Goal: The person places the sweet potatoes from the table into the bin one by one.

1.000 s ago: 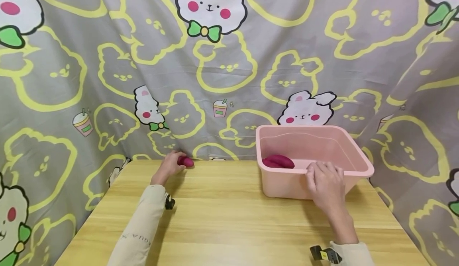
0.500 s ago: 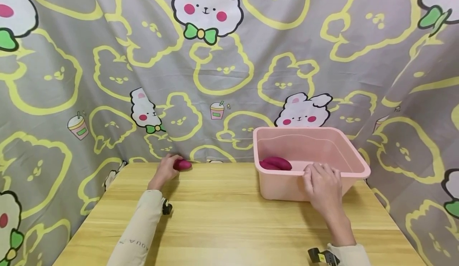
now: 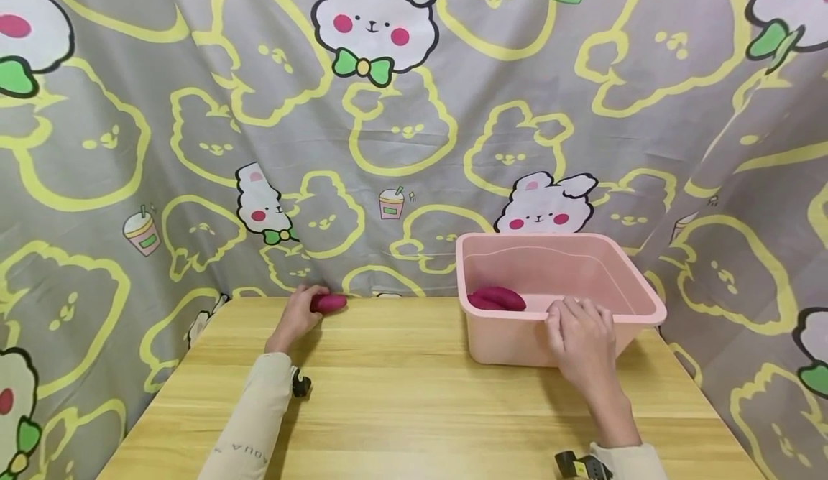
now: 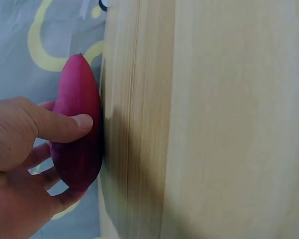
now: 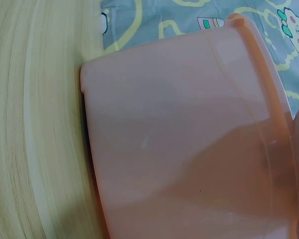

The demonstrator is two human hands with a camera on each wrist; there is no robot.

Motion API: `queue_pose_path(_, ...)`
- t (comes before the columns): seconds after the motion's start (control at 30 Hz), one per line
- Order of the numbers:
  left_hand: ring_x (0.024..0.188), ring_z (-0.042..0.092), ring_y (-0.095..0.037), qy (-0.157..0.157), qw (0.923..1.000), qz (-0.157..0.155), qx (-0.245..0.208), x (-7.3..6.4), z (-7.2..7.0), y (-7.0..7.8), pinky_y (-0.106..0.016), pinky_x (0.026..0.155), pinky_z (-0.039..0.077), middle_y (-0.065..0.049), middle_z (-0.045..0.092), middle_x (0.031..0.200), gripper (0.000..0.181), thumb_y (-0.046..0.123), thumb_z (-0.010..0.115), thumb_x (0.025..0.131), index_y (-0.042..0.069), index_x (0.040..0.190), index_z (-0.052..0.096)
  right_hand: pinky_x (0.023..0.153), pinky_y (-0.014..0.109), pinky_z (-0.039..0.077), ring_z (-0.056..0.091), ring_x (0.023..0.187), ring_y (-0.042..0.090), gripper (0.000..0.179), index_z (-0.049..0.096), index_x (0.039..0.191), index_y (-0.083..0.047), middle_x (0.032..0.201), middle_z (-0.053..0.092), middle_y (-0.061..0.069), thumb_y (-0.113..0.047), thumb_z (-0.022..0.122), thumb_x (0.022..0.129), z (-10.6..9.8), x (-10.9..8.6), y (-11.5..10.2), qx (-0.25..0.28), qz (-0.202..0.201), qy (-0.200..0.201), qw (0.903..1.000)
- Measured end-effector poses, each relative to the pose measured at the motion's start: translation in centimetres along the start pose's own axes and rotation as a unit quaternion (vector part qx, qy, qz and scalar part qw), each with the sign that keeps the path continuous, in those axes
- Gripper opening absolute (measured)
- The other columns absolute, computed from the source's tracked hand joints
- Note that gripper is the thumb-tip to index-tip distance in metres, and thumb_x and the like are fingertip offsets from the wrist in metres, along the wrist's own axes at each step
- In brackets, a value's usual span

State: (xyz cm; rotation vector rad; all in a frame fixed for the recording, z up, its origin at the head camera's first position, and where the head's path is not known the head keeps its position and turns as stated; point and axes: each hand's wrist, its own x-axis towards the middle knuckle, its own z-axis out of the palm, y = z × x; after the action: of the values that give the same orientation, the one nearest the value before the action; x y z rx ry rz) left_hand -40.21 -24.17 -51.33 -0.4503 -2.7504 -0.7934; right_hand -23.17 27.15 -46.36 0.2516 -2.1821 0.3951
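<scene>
At the table's far left edge, my left hand (image 3: 299,322) holds a purple-red sweet potato (image 3: 330,303). In the left wrist view the thumb lies across the sweet potato (image 4: 77,99), with the other fingers behind and beneath it. It tapers to a point at one end and is darker at the other, right at the table surface. My right hand (image 3: 582,336) grips the front rim of a pink plastic bin (image 3: 511,340), fingers curled over the edge. Inside the bin, at its left, lie more sweet potatoes (image 3: 497,298), partly hidden by the front wall.
The wooden table (image 3: 401,408) fills the lower part of the head view. A grey curtain (image 3: 414,157) with cartoon rabbits hangs right behind the table's far edge and along both sides. The bin stands at the back right.
The sweet potato in my left hand has turned from tilted to nearly level along the far edge. My right hand stays on the bin's rim. The head view has shifted slightly.
</scene>
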Motion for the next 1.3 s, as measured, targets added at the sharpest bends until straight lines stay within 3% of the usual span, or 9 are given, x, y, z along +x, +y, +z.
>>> queue_pose_path(0.3,0.112,0.056,-0.051,0.050,0.9983,0.029,-0.009,-0.8,-0.1,0.4,-0.064,0.099,0.043,-0.032,0.058,0.119,0.049,-0.013,0.075,0.079,-0.003,0.126,0.066,0.082,0.054,0.036,0.054,0.085,0.036,0.025,0.053,0.080,-0.010,0.078,0.060,0.008,-0.017,0.042,0.101,-0.1,-0.2,-0.1,0.001,0.006,-0.001,1.0000)
queue_pose_path(0.63,0.111,0.056,-0.051,0.076,0.9967,0.020,-0.019,-1.6,-0.5,0.6,-0.063,0.099,0.043,-0.032,0.058,0.121,0.049,-0.009,0.075,0.081,-0.003,0.128,0.064,0.083,0.055,0.036,0.053,0.084,0.036,0.027,0.054,0.079,-0.011,0.077,0.058,0.007,-0.018,0.042,0.101,-0.2,-0.1,-0.1,-0.001,0.013,-0.010,0.9999)
queue_pose_path(1.3,0.118,0.053,-0.048,0.122,0.9889,0.001,-0.085,-3.5,-1.4,2.1,-0.061,0.101,0.040,-0.031,0.055,0.128,0.050,-0.009,0.072,0.081,0.000,0.130,0.063,0.082,0.055,0.035,0.053,0.083,0.035,0.026,0.053,0.078,-0.011,0.075,0.056,0.006,-0.016,0.043,0.101,-0.3,0.0,-0.5,0.006,0.011,-0.010,0.9999)
